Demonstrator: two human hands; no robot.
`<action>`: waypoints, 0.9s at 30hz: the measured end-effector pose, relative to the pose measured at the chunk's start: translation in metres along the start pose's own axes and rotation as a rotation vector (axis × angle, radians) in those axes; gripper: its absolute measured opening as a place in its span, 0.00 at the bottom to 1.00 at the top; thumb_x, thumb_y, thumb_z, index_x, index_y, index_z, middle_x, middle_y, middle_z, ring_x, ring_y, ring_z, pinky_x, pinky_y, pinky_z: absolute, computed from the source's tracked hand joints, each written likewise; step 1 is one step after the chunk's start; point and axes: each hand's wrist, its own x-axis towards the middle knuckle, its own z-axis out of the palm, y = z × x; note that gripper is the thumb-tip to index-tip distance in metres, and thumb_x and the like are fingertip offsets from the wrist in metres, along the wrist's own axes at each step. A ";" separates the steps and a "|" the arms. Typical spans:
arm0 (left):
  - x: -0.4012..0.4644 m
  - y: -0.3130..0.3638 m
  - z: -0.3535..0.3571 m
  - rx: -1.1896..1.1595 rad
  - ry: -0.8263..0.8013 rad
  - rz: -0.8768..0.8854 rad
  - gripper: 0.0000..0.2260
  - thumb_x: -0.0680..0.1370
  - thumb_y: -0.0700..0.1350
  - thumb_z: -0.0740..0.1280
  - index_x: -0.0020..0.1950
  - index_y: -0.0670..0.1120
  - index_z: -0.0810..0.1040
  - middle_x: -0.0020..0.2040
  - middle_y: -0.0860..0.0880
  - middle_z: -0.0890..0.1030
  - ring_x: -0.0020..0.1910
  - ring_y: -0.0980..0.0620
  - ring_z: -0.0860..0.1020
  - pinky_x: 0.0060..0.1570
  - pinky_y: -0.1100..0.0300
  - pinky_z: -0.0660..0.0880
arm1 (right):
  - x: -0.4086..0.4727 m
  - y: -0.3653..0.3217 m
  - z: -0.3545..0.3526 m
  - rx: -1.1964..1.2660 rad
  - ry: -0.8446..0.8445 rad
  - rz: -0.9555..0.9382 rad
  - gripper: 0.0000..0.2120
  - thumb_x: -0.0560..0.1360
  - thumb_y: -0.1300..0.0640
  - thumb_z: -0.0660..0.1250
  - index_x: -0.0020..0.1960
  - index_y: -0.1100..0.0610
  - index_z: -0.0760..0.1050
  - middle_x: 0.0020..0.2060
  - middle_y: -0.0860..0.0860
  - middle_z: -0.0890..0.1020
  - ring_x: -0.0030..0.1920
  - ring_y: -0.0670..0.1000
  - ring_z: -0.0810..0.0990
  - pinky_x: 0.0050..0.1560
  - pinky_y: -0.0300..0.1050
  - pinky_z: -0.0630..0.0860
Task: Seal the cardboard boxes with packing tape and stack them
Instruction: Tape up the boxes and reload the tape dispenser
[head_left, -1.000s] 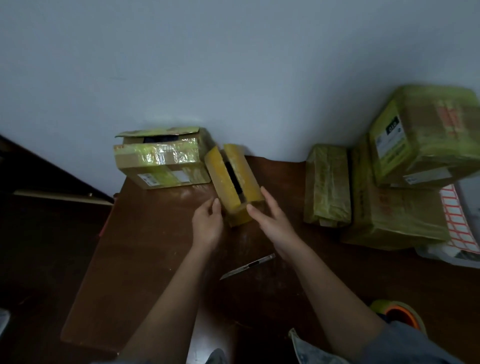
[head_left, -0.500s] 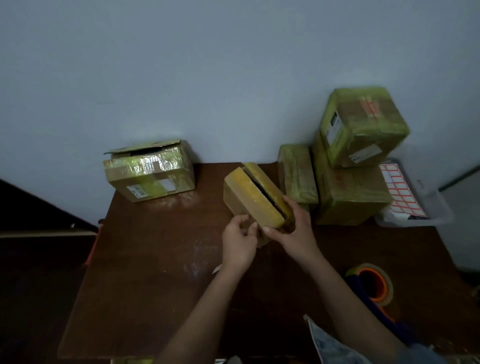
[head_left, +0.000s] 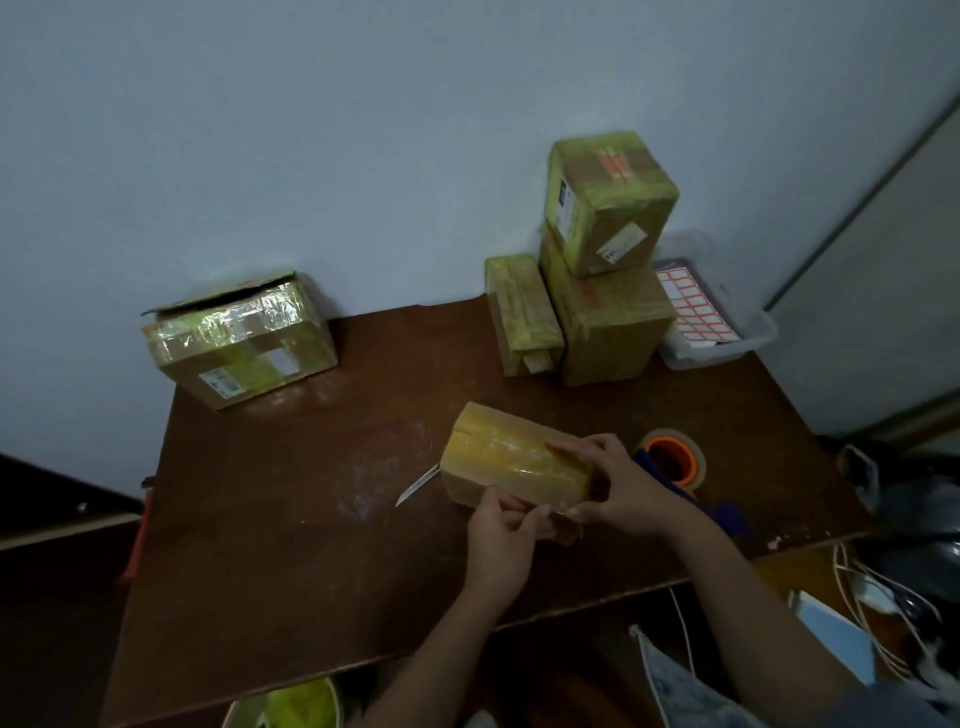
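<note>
A small box (head_left: 511, 460) is lying on its side just right of the frame's centre, on the brown table (head_left: 311, 509). It is wrapped in glossy yellowish tape, with a seam line running along its upper face and bare cardboard showing at its near left end. The left hand (head_left: 501, 540) is gripping the box's lower near edge, thumb curled onto the taped face. The right hand (head_left: 618, 493) is holding the box's right end, fingers curled over the top and thumb underneath.

A knife (head_left: 417, 484) is lying just left of the box, blade pointing lower left. A tape roll (head_left: 672, 460) with an orange core is sitting just right of the right hand. In the upper right, two taped boxes are standing as a stack (head_left: 608, 260), with a flat box (head_left: 522, 314) leaning beside them and a tray (head_left: 727, 343) of labels to their right. At left, an open box (head_left: 239, 338) is sitting against the wall.
</note>
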 end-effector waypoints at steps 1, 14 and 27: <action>-0.005 -0.003 0.001 0.037 -0.016 0.008 0.07 0.77 0.41 0.70 0.45 0.43 0.72 0.40 0.45 0.84 0.39 0.52 0.84 0.46 0.52 0.81 | -0.004 0.005 0.002 -0.017 -0.016 0.010 0.37 0.72 0.61 0.75 0.72 0.36 0.64 0.65 0.46 0.58 0.65 0.48 0.63 0.60 0.37 0.64; 0.016 -0.001 0.004 1.157 -0.106 0.573 0.26 0.83 0.56 0.44 0.80 0.50 0.45 0.79 0.55 0.41 0.78 0.54 0.38 0.77 0.50 0.42 | -0.006 0.029 0.012 0.019 0.048 -0.042 0.34 0.74 0.68 0.69 0.69 0.36 0.67 0.78 0.41 0.48 0.78 0.48 0.50 0.76 0.50 0.58; 0.003 -0.021 0.047 1.288 0.091 0.274 0.41 0.68 0.68 0.19 0.76 0.48 0.30 0.76 0.50 0.30 0.75 0.48 0.31 0.76 0.49 0.37 | -0.013 0.094 -0.029 -0.313 0.472 0.245 0.27 0.76 0.45 0.68 0.71 0.55 0.69 0.69 0.53 0.67 0.70 0.55 0.60 0.69 0.51 0.64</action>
